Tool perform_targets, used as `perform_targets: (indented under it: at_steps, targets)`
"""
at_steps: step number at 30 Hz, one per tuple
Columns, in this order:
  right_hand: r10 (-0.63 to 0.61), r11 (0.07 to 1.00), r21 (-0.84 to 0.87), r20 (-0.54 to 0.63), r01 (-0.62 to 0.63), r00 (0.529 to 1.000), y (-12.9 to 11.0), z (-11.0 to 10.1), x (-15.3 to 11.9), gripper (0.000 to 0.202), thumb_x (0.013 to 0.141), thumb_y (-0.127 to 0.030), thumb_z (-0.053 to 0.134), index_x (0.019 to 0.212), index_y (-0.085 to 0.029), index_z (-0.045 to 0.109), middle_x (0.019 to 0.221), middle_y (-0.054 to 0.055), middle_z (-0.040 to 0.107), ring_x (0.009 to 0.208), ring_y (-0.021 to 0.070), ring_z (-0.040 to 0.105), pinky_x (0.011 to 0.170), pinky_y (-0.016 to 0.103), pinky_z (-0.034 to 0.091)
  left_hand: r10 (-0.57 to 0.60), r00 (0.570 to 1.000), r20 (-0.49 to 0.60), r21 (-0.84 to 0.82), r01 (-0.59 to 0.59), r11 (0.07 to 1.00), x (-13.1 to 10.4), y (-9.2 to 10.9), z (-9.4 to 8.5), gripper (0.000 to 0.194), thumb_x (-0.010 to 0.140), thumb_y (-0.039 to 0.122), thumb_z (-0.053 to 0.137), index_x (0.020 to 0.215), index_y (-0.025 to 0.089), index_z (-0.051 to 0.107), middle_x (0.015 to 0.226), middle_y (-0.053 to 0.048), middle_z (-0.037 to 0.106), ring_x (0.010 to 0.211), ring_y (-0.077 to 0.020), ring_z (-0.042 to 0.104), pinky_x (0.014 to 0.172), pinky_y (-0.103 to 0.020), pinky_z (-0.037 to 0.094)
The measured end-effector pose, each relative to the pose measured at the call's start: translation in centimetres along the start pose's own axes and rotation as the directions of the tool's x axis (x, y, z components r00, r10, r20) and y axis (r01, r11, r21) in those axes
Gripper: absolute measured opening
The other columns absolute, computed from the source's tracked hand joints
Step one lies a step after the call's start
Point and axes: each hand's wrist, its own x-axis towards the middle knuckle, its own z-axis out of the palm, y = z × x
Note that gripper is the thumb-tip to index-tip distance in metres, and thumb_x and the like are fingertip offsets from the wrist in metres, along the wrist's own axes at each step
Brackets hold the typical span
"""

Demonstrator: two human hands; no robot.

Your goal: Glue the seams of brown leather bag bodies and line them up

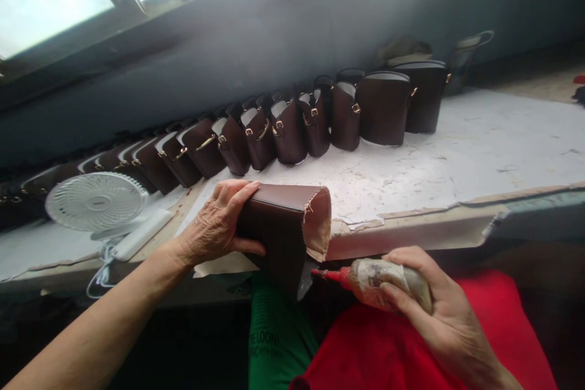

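A dark brown leather piece (278, 225), shaped like an open tube, lies on its side at the table's front edge. My left hand (219, 219) grips its left end, fingers on top and thumb on the near face. Its open end, with a ragged stitched rim, faces right. In my right hand (425, 298) is a bottle (388, 283) with a red nozzle, held almost level. The nozzle tip points left, close to the lower corner of the leather piece's open end; whether it touches cannot be made out.
Rows of similar brown leather pieces (287, 131) with gold buckles stand along the back of the white-covered table (493, 140). A white fan (95, 201) with a cable is at the left. A clear container (461, 64) stands at the back right.
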Motion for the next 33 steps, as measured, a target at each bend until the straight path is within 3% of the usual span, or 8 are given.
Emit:
perform_targets:
  at_steps: [6, 11, 15, 19, 25, 30, 33]
  targets:
    - [-0.032, 0.999, -0.043, -0.078, 0.029, 0.996, -0.2, 0.0, -0.4, 0.02, 0.104, -0.028, 0.07, 0.123, -0.028, 0.063, 0.116, 0.005, 0.069, 0.102, 0.0144, 0.071, 0.091, 0.017, 0.058, -0.007, 1.0, -0.024, -0.051, 0.006, 0.999, 0.0, -0.3, 0.4, 0.13, 0.072, 0.073, 0.09, 0.169, 0.021, 0.019, 0.149, -0.021, 0.045, 0.135, -0.0414, 0.05, 0.117, -0.063, 0.05]
    - [-0.098, 0.995, 0.015, 0.008, 0.098, 0.995, -0.7, 0.4, -0.8, 0.026, 0.105, -0.024, 0.067, 0.13, -0.027, 0.061, 0.12, 0.008, 0.068, 0.106, 0.0163, 0.072, 0.091, 0.019, 0.061, -0.001, 1.0, -0.011, -0.038, 0.0, 0.999, 0.2, -0.3, 0.3, 0.132, 0.073, 0.074, 0.089, 0.17, 0.023, 0.014, 0.149, -0.022, 0.043, 0.135, -0.0426, 0.05, 0.114, -0.065, 0.052]
    - [-0.095, 0.995, -0.022, -0.061, 0.094, 0.994, -0.8, 0.6, -0.8, 0.025, 0.104, -0.021, 0.069, 0.128, -0.026, 0.062, 0.12, 0.008, 0.066, 0.107, 0.0157, 0.071, 0.093, 0.018, 0.06, -0.017, 1.0, -0.008, -0.038, 0.017, 0.999, 0.2, -0.4, 0.3, 0.133, 0.074, 0.074, 0.089, 0.171, 0.025, 0.012, 0.151, -0.022, 0.041, 0.136, -0.0434, 0.048, 0.114, -0.066, 0.051]
    - [-0.108, 0.994, 0.007, -0.005, 0.108, 0.994, -0.6, 0.6, -0.9, 0.025, 0.105, -0.023, 0.068, 0.128, -0.026, 0.061, 0.119, 0.008, 0.067, 0.105, 0.0153, 0.072, 0.092, 0.018, 0.06, -0.017, 1.0, 0.001, -0.042, 0.017, 0.999, 0.2, -0.4, 0.4, 0.133, 0.074, 0.073, 0.09, 0.171, 0.026, 0.012, 0.152, -0.022, 0.041, 0.138, -0.0434, 0.048, 0.115, -0.066, 0.05]
    - [-0.064, 0.998, -0.016, -0.076, 0.062, 0.995, -0.4, 0.7, -0.9, 0.024, 0.104, -0.024, 0.069, 0.127, -0.026, 0.063, 0.12, 0.006, 0.067, 0.107, 0.0149, 0.07, 0.094, 0.018, 0.058, -0.056, 0.998, -0.012, -0.026, 0.056, 0.998, 0.1, -0.2, 0.6, 0.138, 0.073, 0.07, 0.093, 0.172, 0.027, 0.008, 0.152, -0.022, 0.043, 0.138, -0.0437, 0.05, 0.116, -0.067, 0.049]
    - [-0.054, 0.998, 0.027, -0.005, 0.054, 0.999, -0.1, 0.5, -0.8, 0.023, 0.104, -0.026, 0.069, 0.127, -0.027, 0.064, 0.12, 0.005, 0.068, 0.106, 0.0138, 0.072, 0.094, 0.017, 0.057, -0.026, 0.997, -0.067, -0.01, 0.025, 1.0, 0.1, -0.4, 1.2, 0.14, 0.07, 0.075, 0.093, 0.173, 0.028, 0.011, 0.15, -0.022, 0.047, 0.134, -0.0449, 0.054, 0.111, -0.066, 0.053]
    - [-0.032, 0.999, 0.018, -0.089, 0.034, 0.996, 0.5, 0.1, -0.2, 0.024, 0.103, -0.025, 0.071, 0.126, -0.026, 0.065, 0.121, 0.005, 0.068, 0.109, 0.0142, 0.07, 0.097, 0.017, 0.056, -0.014, 0.997, -0.081, -0.005, 0.013, 1.0, 0.1, -0.6, 1.3, 0.139, 0.071, 0.077, 0.091, 0.173, 0.026, 0.012, 0.15, -0.023, 0.048, 0.133, -0.0453, 0.055, 0.11, -0.065, 0.054]
